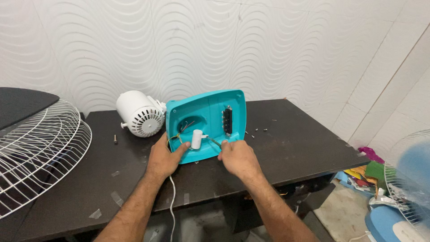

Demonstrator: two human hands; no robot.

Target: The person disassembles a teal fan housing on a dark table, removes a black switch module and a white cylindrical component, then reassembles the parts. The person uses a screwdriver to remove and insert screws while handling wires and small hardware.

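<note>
A turquoise fan base (207,125) stands tilted on its edge near the middle of the dark bench (291,152), its hollow underside turned toward the person. The left hand (165,157) grips the base's lower left edge, thumb reaching toward a small white cylinder (196,138) mounted inside. The right hand (237,156) is closed around the handle of a screwdriver (214,142), whose thin shaft points left at that cylinder. A black switch block (228,121) sits upright in the right half of the base, and coloured wires (181,131) curl in the left half. A white cord (172,201) hangs over the front edge of the bench between the forearms. Just behind the base on its left lies a white motor (138,114). Small screws (256,131) are scattered to the right of the base. A white wire grille (38,152) overhangs the bench's left edge.
</note>
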